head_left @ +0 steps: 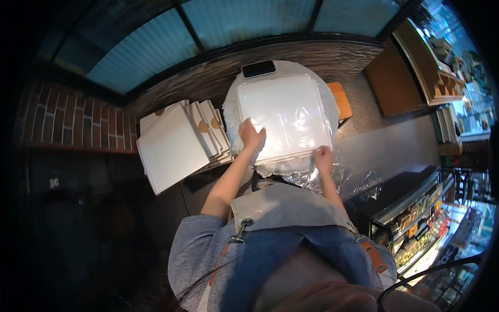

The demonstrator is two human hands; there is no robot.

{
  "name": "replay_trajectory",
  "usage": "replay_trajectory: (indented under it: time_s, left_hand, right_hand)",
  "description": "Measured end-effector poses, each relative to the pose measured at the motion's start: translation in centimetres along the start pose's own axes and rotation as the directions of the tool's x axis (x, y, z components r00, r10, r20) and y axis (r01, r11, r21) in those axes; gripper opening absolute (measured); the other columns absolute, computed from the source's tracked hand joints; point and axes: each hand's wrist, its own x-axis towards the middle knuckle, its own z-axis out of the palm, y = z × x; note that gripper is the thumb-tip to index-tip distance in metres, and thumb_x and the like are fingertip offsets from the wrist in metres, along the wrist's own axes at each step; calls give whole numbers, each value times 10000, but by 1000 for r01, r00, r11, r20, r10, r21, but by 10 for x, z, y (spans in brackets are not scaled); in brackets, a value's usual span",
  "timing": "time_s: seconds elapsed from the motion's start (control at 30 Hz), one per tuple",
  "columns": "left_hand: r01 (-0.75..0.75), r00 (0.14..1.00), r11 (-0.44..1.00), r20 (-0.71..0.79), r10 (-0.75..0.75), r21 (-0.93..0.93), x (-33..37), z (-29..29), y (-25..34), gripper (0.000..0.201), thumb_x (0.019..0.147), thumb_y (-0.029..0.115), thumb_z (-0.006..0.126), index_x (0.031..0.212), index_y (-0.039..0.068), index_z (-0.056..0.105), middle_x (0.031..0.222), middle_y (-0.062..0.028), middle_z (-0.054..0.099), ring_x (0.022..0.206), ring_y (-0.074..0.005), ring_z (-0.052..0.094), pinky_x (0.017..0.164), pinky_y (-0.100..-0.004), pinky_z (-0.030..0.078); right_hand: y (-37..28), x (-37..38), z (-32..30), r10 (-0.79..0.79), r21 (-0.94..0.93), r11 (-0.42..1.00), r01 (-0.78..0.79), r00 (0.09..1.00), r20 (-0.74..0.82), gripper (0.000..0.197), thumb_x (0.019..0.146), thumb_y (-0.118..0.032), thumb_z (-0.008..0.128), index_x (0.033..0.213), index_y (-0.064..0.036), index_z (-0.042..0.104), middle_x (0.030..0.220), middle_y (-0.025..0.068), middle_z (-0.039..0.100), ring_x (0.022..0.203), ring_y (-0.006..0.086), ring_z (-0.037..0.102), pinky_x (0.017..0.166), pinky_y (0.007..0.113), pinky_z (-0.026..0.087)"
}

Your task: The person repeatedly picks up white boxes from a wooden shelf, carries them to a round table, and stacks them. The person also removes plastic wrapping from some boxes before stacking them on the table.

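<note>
On the round table point(332, 112), both hands press a white box point(283, 117).

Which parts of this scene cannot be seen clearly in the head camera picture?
- Round table, head view: mostly covered by the white flat box in clear plastic wrap.
- Left hand and right hand: fingertips too small to judge grip.
- Stack of white boxes: lower ones hidden by upper ones.
- Dark device: screen unreadable.
</note>
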Motion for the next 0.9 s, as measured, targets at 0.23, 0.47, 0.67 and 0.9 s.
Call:
replay_trajectory:
  time_s: [0.23,0.47,0.67,0.9]
  left_hand:
    - [442,844,888,394,-364,-126,-58,-33,-18,641,735,307,691,1178,-68,418,1015,-284,588,954,-377,600,840,-433,475]
    - [298,948,557,308,-78,-775,-54,-36,11,545,866,258,660,1281,-8,427,1143,-118,591,1034,-207,568,880,-324,453]
    - [186,921,502,327,210,-845,-48,-89,34,549,861,191,669,1313,11,414,1191,-85,555,1087,-157,519,924,-305,429]
    - [21,932,657,253,261,-754,-9,-154,36,639,858,210,673,1386,71,339,1253,-113,517,1135,-191,503,969,-347,398]
  right_hand:
    - [15,107,-23,7,-149,989,16,987,158,665,755,-466,683,1128,73,570,1031,260,632,977,369,612,860,397,482]
    - [7,105,-13,-30,-81,996,36,997,70,708,720,-516,692,1074,89,586,1024,281,621,985,385,605,860,410,479]
    - [-33,105,-51,53,590,807,-29,998,-24,586,858,-399,654,1194,54,498,1180,145,566,1038,197,558,856,313,473]
    - [-104,86,-158,-256,934,336,126,966,-38,247,915,-174,602,1098,-9,577,1037,48,638,934,108,583,817,246,464]
